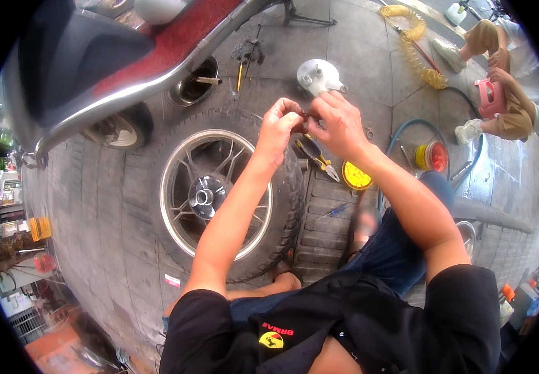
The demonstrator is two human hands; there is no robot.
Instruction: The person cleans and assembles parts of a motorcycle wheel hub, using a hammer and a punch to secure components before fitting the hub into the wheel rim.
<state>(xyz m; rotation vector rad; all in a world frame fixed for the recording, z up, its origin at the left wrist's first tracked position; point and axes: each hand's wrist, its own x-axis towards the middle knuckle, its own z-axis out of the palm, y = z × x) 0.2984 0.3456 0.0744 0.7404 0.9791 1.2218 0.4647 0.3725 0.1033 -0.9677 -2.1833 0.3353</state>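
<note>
My left hand and my right hand meet in front of me, above the far right edge of the wheel. Fingertips of both are pinched around a small dark part, too small and covered to name. The motorcycle wheel, with a black knobby tyre and silver spokes, lies flat under my left forearm. Just beyond my right hand is a pale round brake plate on the ground. Yellow-and-black pliers lie below my hands, beside a round yellow container.
A motorcycle stands at the upper left, near an oval metal pan. A blue screwdriver lies near my foot. To the right are a yellow coiled hose, a blue hose, a red-filled tub and a seated person.
</note>
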